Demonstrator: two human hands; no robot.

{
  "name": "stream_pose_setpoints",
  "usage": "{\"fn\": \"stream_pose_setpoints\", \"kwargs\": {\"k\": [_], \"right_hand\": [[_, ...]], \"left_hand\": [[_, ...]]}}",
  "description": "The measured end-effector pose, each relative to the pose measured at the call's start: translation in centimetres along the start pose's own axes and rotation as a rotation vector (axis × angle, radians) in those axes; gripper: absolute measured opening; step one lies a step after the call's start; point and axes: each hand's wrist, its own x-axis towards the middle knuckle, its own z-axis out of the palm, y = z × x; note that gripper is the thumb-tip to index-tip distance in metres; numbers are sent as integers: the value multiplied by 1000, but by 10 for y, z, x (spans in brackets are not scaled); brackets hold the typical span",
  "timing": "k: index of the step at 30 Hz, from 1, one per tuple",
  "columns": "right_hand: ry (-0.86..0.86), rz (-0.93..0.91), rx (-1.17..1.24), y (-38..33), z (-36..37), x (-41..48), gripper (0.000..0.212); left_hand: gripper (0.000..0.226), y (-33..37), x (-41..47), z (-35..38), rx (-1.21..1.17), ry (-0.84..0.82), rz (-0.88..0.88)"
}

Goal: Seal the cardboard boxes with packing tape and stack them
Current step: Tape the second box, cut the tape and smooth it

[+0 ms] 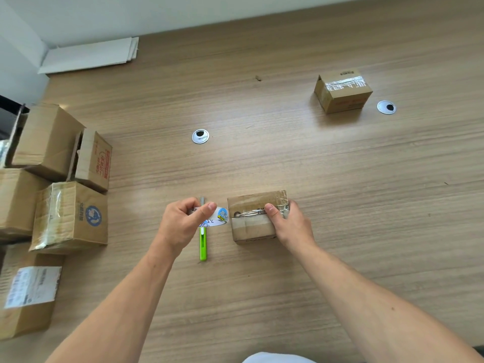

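- White cloth [277, 358] at the bottom edge, cut off by the frame; too little visible to identify.
- Two bare forearms entering from the lower corners, both cropped at the edge.
- Green utility knife [203, 244] flat on the wooden table [340, 166]; upper part hidden beneath hand and roll, grey tip just visible beyond them.
- Fingers of left hand [180, 226] curled round the tape roll [217, 218], thumb laid across its top; roll mostly covered, only a blue-and-white printed label exposed.
- Clear tape strip [248, 213] drawn from the roll across the top of the small box [251, 229]; wrinkled and glossy, edges hard to trace.
- Thumb of right hand [290, 224] pressed on the strip on the box top, fingers wrapped over the box's right end, fingertips hidden behind it.
- Small box on the table near centre, just right of the roll, flaps closed.
- Larger cardboard boxes [70, 216] clustered at the left edge, several cut off by the frame and blurred; one with a flap standing open.
- Two round cable grommets [200, 136] set in the tabletop, one centre, one far right.
- Taped box [341, 90] alone at the far right, well apart from the small box, just beside the right grommet.
- White boards [89, 55] at the far left corner, along the wall.
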Motion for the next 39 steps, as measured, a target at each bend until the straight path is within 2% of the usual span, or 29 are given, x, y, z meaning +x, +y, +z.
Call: {"fn": "stream_pose_setpoints", "kwargs": {"k": [3,9,14,20,23,24,25,27,29,31,35,36,39], "right_hand": [[-2,-2,5,1,0,0,62],[-4,-11,23,1,-6,-2,54],[-49,-7,107,2,-12,-3,46],[-122,40,329,5,2,-6,73],[-172,121,471,7,9,-4,106],[-179,148,516,6,11,-4,109],[-189,157,559,5,12,-5,102],[-206,167,604,5,14,-7,75],[-171,166,569,6,17,-9,61],[-99,107,384,4,14,-11,56],[45,12,60,4,4,-8,74],[61,-11,4,5,3,-6,73],[89,-135,-56,-2,-7,-7,52]], "left_hand": [[52,-8,2,-3,53,18,-30],[51,-17,3,8,24,66,-95],[54,-13,2,15,-12,47,-69],[53,7,3,6,-37,12,-46],[55,17,2,1,25,-6,-8],[57,20,2,-1,48,-18,8],[59,23,1,-2,69,-36,23],[59,31,0,-5,98,-81,35],[46,43,0,-7,130,-139,49],[39,54,0,-5,182,-209,85],[28,69,-2,9,238,-303,155],[27,71,-2,13,237,-307,158],[29,76,1,25,240,-298,154]]}}
